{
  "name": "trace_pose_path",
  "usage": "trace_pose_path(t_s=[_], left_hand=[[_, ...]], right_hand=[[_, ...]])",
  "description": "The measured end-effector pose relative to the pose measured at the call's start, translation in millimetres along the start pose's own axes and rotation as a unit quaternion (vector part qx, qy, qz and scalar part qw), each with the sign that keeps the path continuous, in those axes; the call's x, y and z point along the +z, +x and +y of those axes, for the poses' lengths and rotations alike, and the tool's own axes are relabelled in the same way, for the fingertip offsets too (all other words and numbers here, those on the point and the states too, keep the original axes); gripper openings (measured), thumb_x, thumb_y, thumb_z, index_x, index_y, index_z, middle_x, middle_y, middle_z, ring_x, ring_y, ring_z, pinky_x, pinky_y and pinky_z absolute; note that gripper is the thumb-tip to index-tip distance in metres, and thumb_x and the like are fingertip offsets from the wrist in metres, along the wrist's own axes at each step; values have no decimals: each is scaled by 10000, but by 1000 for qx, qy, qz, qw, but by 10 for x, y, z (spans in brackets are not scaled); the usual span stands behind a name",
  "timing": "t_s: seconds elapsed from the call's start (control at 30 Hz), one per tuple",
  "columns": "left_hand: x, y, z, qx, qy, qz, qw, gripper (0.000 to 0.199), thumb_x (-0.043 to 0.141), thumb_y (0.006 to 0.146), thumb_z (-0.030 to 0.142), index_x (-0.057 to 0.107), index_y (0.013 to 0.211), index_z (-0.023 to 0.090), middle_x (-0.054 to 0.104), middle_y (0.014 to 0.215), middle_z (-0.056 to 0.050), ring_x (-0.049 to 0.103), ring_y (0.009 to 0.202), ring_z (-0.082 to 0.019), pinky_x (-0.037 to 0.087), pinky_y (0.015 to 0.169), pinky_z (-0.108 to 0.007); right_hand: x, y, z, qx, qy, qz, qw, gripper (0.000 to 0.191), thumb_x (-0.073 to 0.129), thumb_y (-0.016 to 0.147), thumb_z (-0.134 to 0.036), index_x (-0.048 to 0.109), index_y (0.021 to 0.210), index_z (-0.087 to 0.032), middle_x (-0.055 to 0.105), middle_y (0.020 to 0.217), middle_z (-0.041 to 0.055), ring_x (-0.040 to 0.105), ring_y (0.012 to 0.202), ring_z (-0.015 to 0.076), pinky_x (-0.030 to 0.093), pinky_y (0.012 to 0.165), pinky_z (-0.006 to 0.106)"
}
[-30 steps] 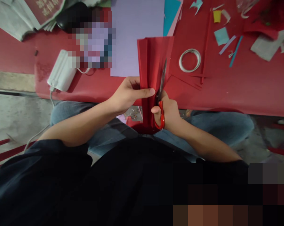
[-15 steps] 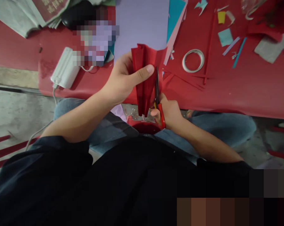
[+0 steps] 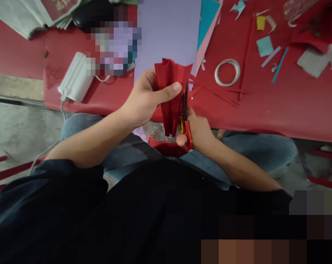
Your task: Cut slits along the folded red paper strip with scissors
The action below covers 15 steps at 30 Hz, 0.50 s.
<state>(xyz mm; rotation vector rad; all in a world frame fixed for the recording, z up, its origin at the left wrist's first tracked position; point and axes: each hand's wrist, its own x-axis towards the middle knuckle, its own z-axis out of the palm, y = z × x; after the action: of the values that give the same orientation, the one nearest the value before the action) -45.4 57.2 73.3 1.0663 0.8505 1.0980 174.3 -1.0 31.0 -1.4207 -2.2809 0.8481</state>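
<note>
My left hand point(image 3: 148, 93) grips a folded red paper point(image 3: 170, 110), thumb across its front and the fingers behind it. The paper is pleated lengthwise, wider at the top and narrower toward my lap. In my right hand point(image 3: 200, 128) is a pair of scissors point(image 3: 186, 110) with red and yellow handles, its dark blades pointing up along the paper's right edge. How far the blades are apart is hard to make out. Both hands are in front of the table's near edge, above my lap.
On the red table point(image 3: 278, 106) lie a purple sheet point(image 3: 168, 29), a roll of tape point(image 3: 227, 72), thin red strips and coloured paper scraps. A white power bank point(image 3: 76, 77) with a cable lies at left. A red stool point(image 3: 168, 147) shows between my legs.
The red paper has dropped slightly, and its upper right part beside the blades looks narrower. The scissors remain at its right edge. The view has shifted a little.
</note>
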Motion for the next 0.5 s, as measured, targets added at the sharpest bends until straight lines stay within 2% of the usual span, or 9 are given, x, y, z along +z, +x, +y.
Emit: trace_pose_path(t_s=[0.17, 0.3, 0.5], left_hand=[[40, -36, 27, 10, 3, 5, 1000, 407, 940, 872, 590, 751, 1016, 259, 833, 1065, -25, 794, 1261, -355, 686, 1078, -533], [36, -30, -21, 30, -8, 11, 999, 357, 953, 859, 556, 786, 1024, 287, 836, 1060, -1, 784, 1296, -349, 704, 1069, -526], [42, -55, -62, 41, -11, 7, 999, 315, 915, 908, 539, 815, 1073, 291, 834, 1077, 22, 831, 1219, -330, 721, 1041, -519]], right_hand=[[-28, 6, -22, 10, 15, -5, 1000, 886, 554, 990, -897, 557, 1499, -173, 824, 966, 128, 810, 792, 374, 530, 673, 393], [-38, 22, -43, 14, 13, 0, 1000, 890, 655, 927, -903, 568, 1465, -200, 821, 928, 104, 806, 777, 368, 527, 663, 385], [-44, 55, -88, 13, -3, -2, 1000, 834, 585, 967, -880, 580, 1409, -174, 806, 890, 95, 800, 772, 350, 527, 686, 392]])
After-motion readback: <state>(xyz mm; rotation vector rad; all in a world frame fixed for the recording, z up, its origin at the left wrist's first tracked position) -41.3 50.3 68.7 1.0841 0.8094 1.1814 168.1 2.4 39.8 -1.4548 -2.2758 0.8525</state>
